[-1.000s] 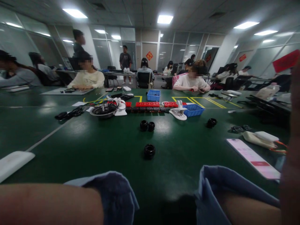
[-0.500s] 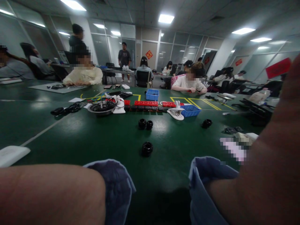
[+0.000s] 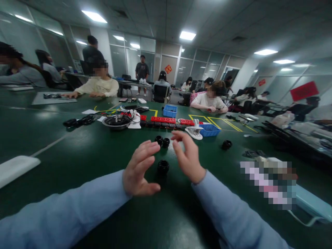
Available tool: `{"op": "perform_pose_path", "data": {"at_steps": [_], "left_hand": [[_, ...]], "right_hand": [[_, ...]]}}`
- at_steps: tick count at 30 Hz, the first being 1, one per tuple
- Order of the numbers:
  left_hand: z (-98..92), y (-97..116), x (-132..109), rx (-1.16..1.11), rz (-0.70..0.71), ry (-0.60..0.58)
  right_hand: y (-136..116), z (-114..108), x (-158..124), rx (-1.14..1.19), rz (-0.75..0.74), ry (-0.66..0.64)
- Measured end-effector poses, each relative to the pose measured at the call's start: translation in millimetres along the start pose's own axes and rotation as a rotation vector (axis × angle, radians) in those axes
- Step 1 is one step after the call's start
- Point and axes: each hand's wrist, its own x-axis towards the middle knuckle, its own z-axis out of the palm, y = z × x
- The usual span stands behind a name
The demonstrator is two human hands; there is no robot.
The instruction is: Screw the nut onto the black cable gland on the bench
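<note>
Left hand (image 3: 140,168) is open, fingers loosely spread and a bit curled, palm turned inward, thumb low by the table. Right hand (image 3: 187,157) is open too, fingers apart, palm facing the left one. Neither hand grips anything. Both forearms are in light blue sleeves (image 3: 77,207).

Between the two palms, on the green table (image 3: 85,155), sits the black ring (image 3: 163,167). It is small, round, squat and glossy dark, with a hollow centre facing up. It lies flat on the table; finer surface detail is too small to tell. It is nearer the left hand's fingers and looks apart from both hands, though contact can't be ruled out at this angle.

Just past the fingertips is a black pair (image 3: 162,141) of the same kind of ring, side by side and touching. A lone black ring (image 3: 226,144) sits off to the right, well apart.

Farther back is a white clip (image 3: 194,130), just beside a blue bin (image 3: 210,130). A second blue bin (image 3: 170,111) stands behind a red block strip (image 3: 163,119). A round dish (image 3: 116,121) with cables in it is to the left of the strip. A white pad (image 3: 15,167) lies at the left edge.

Across the table sit a person in a cream top (image 3: 100,87) and a person in a white top (image 3: 209,100), each with hands on the table.
</note>
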Motion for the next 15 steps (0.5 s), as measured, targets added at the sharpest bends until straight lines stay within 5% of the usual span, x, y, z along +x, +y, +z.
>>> {"op": "perform_pose_path", "data": {"at_steps": [2,4,6,9,15], "left_hand": [[1.4,-7,-5,0.0,-0.005,-0.1],[2.8,-16,-9,0.019,-0.187,-0.29],[5.0,-25,-10,0.028,-0.327,-0.449],[9.6,-30,-7,0.012,-0.329,-0.628],[12.5,-26,-2,-0.046,-0.305,-0.683]], "right_hand": [[31,15,-29,-0.108,0.014,-0.16],[50,24,-50,-0.128,0.045,-0.196],[55,27,-58,-0.138,0.065,-0.22],[48,26,-56,-0.144,0.051,-0.294],[38,31,-57,-0.155,0.015,-0.353]]}}
